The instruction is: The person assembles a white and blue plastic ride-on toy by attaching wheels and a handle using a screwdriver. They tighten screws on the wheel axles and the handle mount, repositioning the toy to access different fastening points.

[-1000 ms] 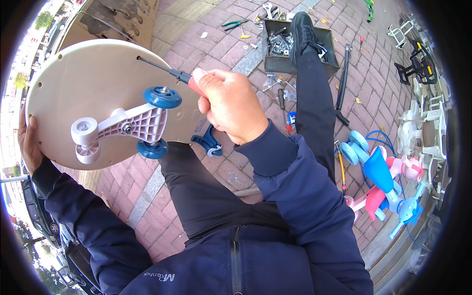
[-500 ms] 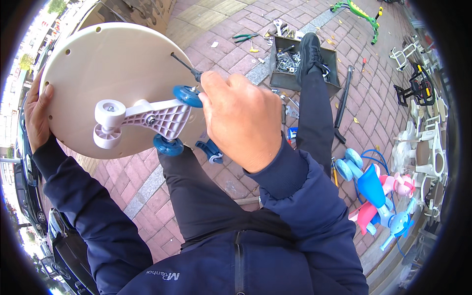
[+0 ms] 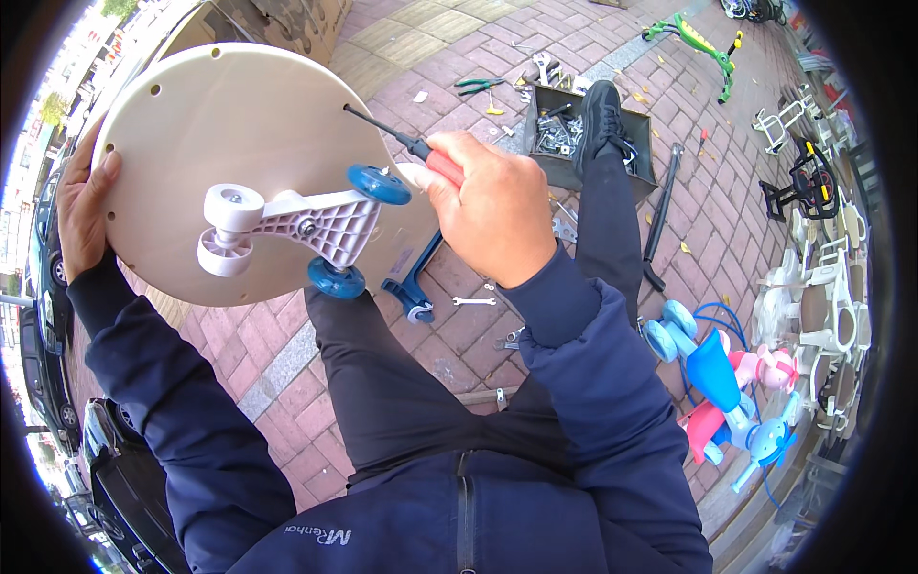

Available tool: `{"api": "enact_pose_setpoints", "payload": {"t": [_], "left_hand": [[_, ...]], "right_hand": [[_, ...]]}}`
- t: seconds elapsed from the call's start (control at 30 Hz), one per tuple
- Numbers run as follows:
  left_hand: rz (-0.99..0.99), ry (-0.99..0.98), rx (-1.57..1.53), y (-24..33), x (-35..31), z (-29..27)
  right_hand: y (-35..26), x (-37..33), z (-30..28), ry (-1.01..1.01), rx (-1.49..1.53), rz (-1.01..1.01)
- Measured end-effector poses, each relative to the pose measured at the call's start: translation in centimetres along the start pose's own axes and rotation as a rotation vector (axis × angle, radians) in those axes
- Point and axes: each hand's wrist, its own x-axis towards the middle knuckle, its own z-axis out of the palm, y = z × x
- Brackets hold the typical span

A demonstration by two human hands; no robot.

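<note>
Left hand (image 3: 84, 206): gripping the disc's left edge, thumb on the face, fingers behind. Right hand (image 3: 492, 206): closed around the screwdriver handle.

Items, large to small:
- Cream disc (image 3: 191, 124): at left, held up tilted over the paving, face toward the wearer, small holes along the rim.
- Blue ride-on toy (image 3: 712, 368): on the paving, near right, pink parts beside it.
- Dark metal tray (image 3: 553, 164): far side, loose metal hardware inside; a black shoe (image 3: 598, 120) over its right part.
- Pale lattice bracket (image 3: 330, 230): across the disc's near part, white wheels (image 3: 231, 208) at left end, blue wheels (image 3: 380, 185) at right end.
- Blue plastic piece (image 3: 411, 292): just right of the disc's near edge, partly hidden by it.
- Screwdriver (image 3: 443, 165): red handle, dark shaft pointing left; tip at a hole on the disc's far right rim. Cannot tell if inserted.
- Green-handled pliers (image 3: 475, 86): far, left of the tray.
- Small wrench (image 3: 474, 301): on the paving, right of the blue piece.
</note>
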Motion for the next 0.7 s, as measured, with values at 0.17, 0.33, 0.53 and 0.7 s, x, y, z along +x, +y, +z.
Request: {"api": "enact_pose_setpoints", "payload": {"t": [0.17,0.33,0.53,0.7], "left_hand": [[0.021,-0.012,-0.054,0.6,0.0,0.8],[0.019,-0.024,-0.091,2.7,-0.1,3.0],[0.118,0.031,-0.111,6.9,-0.7,9.4],[0.111,0.172,-0.072,8.8,-4.9,14.2]], "right_hand": [[0.4,1.2,-0.7,-0.039,0.195,0.195],[2.0,1.8,-1.2,-0.094,0.382,0.378],[6.3,-1.1,-4.2,0.062,0.201,0.339],[9.3,-8.8,-4.5,0.063,0.14,0.663]]}}
